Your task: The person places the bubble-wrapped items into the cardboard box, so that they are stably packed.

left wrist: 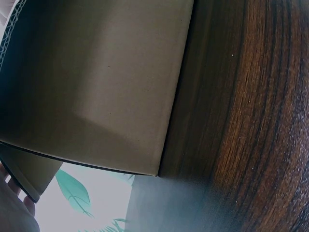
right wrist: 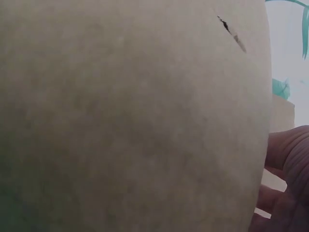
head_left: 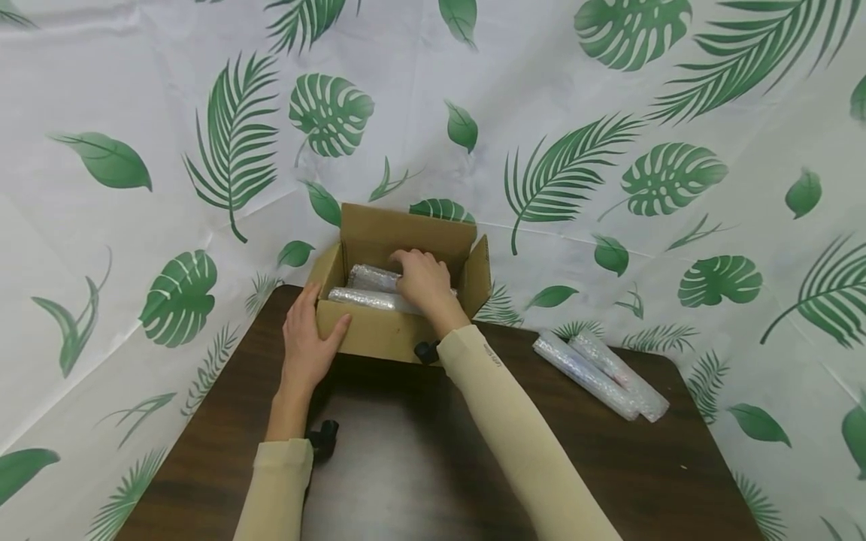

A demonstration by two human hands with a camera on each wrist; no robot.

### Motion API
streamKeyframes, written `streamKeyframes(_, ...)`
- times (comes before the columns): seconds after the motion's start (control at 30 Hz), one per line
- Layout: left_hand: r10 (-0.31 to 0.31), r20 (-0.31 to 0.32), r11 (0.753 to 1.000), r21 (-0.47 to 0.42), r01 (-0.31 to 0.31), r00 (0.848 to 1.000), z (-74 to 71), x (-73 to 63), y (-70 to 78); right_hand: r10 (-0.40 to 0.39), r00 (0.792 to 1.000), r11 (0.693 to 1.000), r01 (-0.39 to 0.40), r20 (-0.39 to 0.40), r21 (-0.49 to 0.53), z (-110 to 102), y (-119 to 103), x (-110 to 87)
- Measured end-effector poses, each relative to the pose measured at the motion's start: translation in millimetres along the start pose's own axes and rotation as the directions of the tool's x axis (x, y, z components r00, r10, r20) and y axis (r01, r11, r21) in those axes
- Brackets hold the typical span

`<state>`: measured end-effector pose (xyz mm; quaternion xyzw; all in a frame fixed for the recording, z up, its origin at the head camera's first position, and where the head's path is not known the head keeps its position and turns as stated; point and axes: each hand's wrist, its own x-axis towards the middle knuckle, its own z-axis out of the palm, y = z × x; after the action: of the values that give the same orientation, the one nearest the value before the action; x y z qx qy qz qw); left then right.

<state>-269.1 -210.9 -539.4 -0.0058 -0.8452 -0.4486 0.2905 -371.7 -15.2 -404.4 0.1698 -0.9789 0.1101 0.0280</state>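
A cardboard box (head_left: pixel 379 338) sits at the table's far edge with its flaps up. Inside it are bubble-wrapped packages (head_left: pixel 370 299), lying lengthwise. My left hand (head_left: pixel 307 342) rests against the box's near left corner, thumb spread over the front wall and fingers along the left side. In the left wrist view, part of that hand (left wrist: pixel 17 208) shows by the side flap. My right hand (head_left: pixel 426 285) reaches over the front wall into the box, above the packages; its fingertips are largely hidden. A sleeve fills most of the right wrist view.
Two more bubble-wrapped packages (head_left: pixel 598 376) lie side by side on the right of the dark wooden table (head_left: pixel 541 451). A white curtain with green leaf prints (head_left: pixel 399 105) hangs close behind the box. Each wrist carries a black camera mount (head_left: pixel 325 439).
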Motion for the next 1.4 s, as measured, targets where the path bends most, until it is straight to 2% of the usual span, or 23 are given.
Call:
streamKeyframes(0.13, 0.002, 0.000, 1.000, 0.002, -0.002, 1.000, 0.8, 0.2, 0.9, -0.002, 1.000, 1.000, 0.003, -0.018, 0.017, -2, 1, -2.7)
streamKeyframes(0.33, 0.004, -0.004, 1.000, 0.005, -0.004, 1.000, 1.6, -1.2, 0.5, -0.014, 1.000, 1.000, 0.014, -0.005, 0.022, -7, 3, -8.5)
streamKeyframes(0.57, 0.018, -0.012, 1.000, -0.001, -0.018, 1.000, 5.5, 1.8, 0.5, -0.030, 0.999, 1.000, 0.030, -0.032, 0.000, -26, 3, -19.5)
streamKeyframes(0.7, 0.008, 0.001, 1.000, -0.001, -0.008, 1.000, 7.5, -0.1, 0.1, -0.049, 0.996, 0.999, 0.050, -0.070, 0.011, -36, 9, -38.5)
streamKeyframes(0.8, 0.005, -0.011, 1.000, 0.000, -0.005, 1.000, 6.8, -1.4, -0.2, -0.065, 0.990, 0.994, 0.075, -0.121, 0.080, -44, 16, -57.0)
streamKeyframes(0.93, 0.004, -0.026, 1.000, -0.008, -0.004, 1.000, 4.9, -2.2, -1.0, -0.082, 0.980, 0.971, 0.119, -0.182, 0.206, -57, 28, -80.4)
streamKeyframes(1.1, 0.004, -0.021, 1.000, -0.012, -0.005, 1.000, 4.8, -3.5, -3.1, -0.104, 0.969, 0.937, 0.172, -0.226, 0.305, -69, 43, -105.2)
streamKeyframes(1.27, 0.003, -0.020, 1.000, -0.008, -0.003, 1.000, 5.6, -4.8, -4.1, -0.078, 0.960, 0.919, 0.174, -0.270, 0.353, -78, 60, -127.5)
streamKeyframes(1.4, 0.007, -0.027, 1.000, -0.012, -0.007, 1.000, 6.4, -2.7, -2.9, -0.040, 0.933, 0.914, 0.179, -0.357, 0.364, -81, 80, -137.3)
